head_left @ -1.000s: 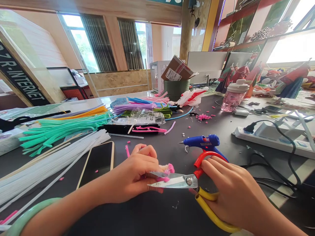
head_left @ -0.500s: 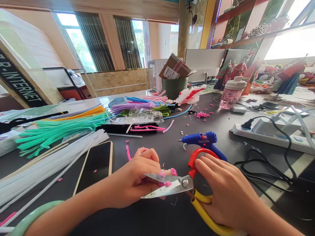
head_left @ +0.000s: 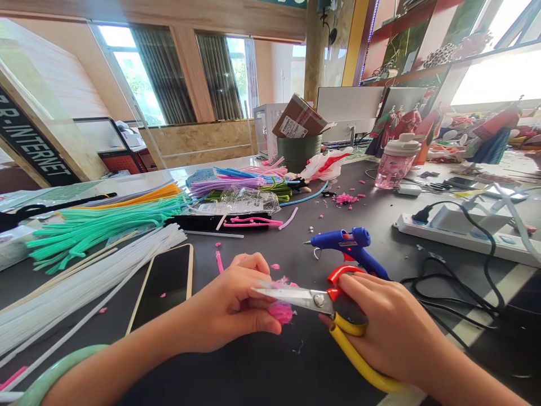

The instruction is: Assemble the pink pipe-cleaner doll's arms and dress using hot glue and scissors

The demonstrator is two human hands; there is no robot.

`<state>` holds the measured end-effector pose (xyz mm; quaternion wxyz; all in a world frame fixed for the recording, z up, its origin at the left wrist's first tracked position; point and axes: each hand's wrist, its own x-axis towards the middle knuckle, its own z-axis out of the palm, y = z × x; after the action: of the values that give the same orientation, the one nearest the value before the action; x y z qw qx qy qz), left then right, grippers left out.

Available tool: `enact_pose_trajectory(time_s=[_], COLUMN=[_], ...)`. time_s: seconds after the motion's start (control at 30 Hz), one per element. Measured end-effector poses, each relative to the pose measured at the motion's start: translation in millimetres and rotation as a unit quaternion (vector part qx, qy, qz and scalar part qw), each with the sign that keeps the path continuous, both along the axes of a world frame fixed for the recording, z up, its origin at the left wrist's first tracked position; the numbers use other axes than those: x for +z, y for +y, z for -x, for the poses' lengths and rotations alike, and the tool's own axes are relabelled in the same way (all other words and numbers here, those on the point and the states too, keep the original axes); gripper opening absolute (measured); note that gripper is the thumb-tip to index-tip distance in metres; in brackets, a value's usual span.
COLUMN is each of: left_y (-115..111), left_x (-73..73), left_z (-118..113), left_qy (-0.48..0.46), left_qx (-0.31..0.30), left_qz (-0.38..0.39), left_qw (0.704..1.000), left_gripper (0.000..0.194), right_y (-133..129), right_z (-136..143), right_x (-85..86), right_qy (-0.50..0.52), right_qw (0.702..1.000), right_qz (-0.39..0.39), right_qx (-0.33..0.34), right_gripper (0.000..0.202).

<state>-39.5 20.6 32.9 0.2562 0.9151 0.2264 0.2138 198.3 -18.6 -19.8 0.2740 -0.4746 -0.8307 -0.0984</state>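
My left hand (head_left: 239,301) pinches a fuzzy pink piece of chenille stem (head_left: 282,313) between thumb and fingers; the fingers hide part of it. My right hand (head_left: 382,318) grips scissors (head_left: 319,301) with one red and one yellow handle. Their blades are nearly together and lie across the pink piece, tips close to the left fingers. Pink fluff stands up behind the blades, and a loose pink scrap (head_left: 275,267) shows just beyond them.
A blue glue gun (head_left: 344,241) lies beyond my right hand. Left are a phone (head_left: 163,287) and bundles of white (head_left: 105,282) and green chenille stems (head_left: 101,223). Black cables (head_left: 456,282) and a power strip (head_left: 465,234) lie right. A pink bottle (head_left: 393,163) stands farther back.
The scissor blades have closed from a wider gap, and the handles have come nearer each other. The pink piece sits differently in my left hand, with more of it showing below the blades.
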Motion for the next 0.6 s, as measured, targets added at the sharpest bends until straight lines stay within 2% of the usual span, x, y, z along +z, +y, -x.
enact_pose_trajectory(time_s=[0.17,0.33,0.5,0.6], left_y=[1.0,2.2,3.0,3.5], left_x=[4.4,8.7,6.6,3.2], left_z=[4.3,3.7,4.7,5.0], left_qy=[0.044,0.072,0.052,0.034], left_qx=[0.008,0.012,0.024,0.039], left_qz=[-0.003,-0.014,-0.035,-0.018], left_qw=[0.999,0.997,0.998,0.998], left_gripper=[0.026,0.013,0.008,0.006], right_y=[4.9,3.0,-1.2,-1.7], right_z=[-8.6,-7.9,-2.2,-1.4], right_x=[7.1,9.5,6.4,5.3], right_qy=[0.007,-0.022,-0.026,-0.026], right_qw=[0.998,0.999,0.999,0.999], right_qz=[0.032,0.032,0.02,0.019], right_qx=[-0.045,-0.008,0.019,0.023], right_gripper=[0.024,0.035,0.033,0.031])
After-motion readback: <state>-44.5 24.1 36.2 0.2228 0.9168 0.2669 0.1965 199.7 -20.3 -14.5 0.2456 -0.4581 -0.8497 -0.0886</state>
